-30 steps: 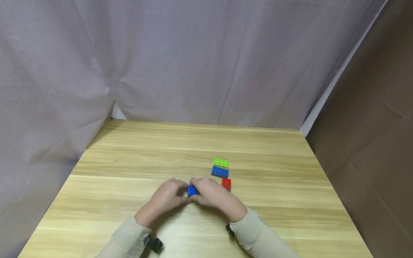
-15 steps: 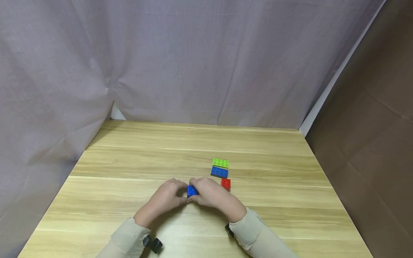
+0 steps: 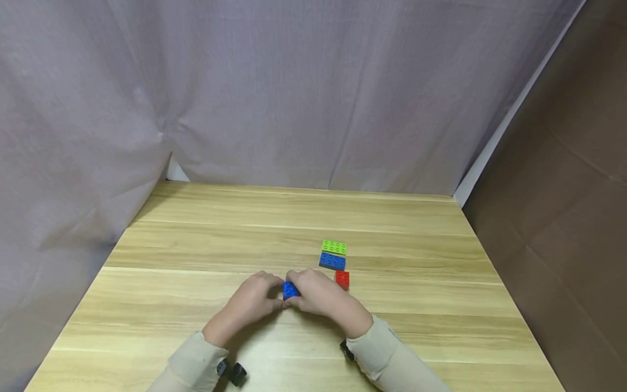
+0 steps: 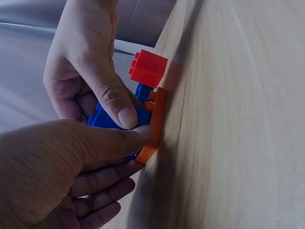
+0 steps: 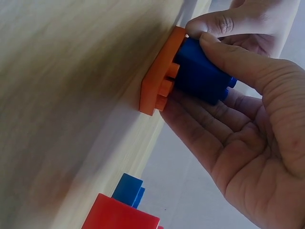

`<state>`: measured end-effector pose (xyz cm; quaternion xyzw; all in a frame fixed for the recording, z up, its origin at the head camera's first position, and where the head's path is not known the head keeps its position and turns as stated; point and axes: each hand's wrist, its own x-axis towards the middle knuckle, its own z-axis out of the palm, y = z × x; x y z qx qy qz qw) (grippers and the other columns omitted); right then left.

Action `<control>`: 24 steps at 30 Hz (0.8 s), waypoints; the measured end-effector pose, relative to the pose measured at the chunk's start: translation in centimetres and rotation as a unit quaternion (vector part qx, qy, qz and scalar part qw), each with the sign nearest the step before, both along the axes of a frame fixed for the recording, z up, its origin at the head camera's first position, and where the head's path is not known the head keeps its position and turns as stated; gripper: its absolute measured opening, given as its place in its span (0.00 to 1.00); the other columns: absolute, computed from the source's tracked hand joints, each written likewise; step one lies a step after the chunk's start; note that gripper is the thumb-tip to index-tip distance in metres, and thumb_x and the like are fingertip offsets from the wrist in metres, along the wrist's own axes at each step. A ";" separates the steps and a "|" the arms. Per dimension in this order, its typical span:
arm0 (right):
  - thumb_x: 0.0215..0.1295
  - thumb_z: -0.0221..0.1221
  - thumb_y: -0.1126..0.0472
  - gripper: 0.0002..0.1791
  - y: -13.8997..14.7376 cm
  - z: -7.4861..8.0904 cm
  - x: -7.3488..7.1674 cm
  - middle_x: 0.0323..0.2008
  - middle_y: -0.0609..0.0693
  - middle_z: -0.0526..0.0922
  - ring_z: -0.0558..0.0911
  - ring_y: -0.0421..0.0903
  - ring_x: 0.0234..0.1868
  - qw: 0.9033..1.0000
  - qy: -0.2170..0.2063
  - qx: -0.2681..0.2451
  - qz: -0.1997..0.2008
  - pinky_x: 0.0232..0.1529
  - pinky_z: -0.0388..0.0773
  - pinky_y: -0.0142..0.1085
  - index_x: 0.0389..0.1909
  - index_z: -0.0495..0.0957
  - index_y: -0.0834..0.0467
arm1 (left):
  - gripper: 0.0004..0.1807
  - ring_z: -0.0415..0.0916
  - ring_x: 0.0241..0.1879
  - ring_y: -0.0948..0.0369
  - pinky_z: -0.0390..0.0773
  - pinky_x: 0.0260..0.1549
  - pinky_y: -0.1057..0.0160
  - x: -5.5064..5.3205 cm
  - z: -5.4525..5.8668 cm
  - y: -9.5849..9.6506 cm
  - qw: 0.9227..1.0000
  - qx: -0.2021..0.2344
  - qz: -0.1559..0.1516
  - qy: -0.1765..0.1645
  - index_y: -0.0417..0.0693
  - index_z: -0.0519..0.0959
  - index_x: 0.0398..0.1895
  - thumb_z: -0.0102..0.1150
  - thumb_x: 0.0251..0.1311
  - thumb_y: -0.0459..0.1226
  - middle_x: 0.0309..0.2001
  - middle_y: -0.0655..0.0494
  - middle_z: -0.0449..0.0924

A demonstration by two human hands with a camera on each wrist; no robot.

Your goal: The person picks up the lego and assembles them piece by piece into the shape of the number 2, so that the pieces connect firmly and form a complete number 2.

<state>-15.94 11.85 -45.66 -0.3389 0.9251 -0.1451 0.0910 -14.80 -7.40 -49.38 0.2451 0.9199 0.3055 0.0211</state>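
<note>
Both hands meet at a blue toy building brick (image 3: 290, 290) low over the table. In the right wrist view the blue brick (image 5: 198, 74) stands on one end of a flat orange brick (image 5: 157, 78), whose bare studs show beside it. My right hand (image 3: 320, 292) grips the blue brick between thumb and fingers. At the left end, my left hand (image 3: 252, 296) pinches the flat orange brick, its thumb also against the blue brick's base. The left wrist view has the orange brick (image 4: 155, 126) edge-on, close to the tabletop. From the head, the orange brick is hidden.
Right of the hands lies a red brick (image 3: 343, 280), near the right wrist. Beyond it are a flat blue brick (image 3: 332, 261) and a lime green brick (image 3: 334, 247), side by side. Grey cloth (image 3: 254, 98) hangs behind the wooden table (image 3: 196, 239); brown cloth (image 3: 553, 163) hangs right.
</note>
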 end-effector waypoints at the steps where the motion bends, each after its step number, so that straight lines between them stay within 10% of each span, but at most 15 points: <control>1: 0.63 0.69 0.47 0.17 0.0 0.0 0.0 0.23 0.41 0.71 0.69 0.37 0.22 1.000 0.002 0.002 0.001 0.21 0.66 0.27 0.39 0.75 0.55 | 0.19 0.80 0.45 0.57 0.80 0.51 0.53 0.0 0.0 0.0 1.000 0.000 0.001 0.000 0.48 0.86 0.45 0.76 0.51 0.44 0.43 0.56 0.87; 24: 0.63 0.69 0.48 0.17 -0.2 0.1 0.1 0.23 0.42 0.71 0.69 0.37 0.22 1.000 0.014 0.012 -0.004 0.21 0.66 0.28 0.38 0.75 0.55 | 0.19 0.80 0.47 0.54 0.80 0.51 0.51 0.1 -0.1 0.1 1.000 0.006 0.010 0.019 0.48 0.87 0.45 0.78 0.48 0.40 0.43 0.53 0.87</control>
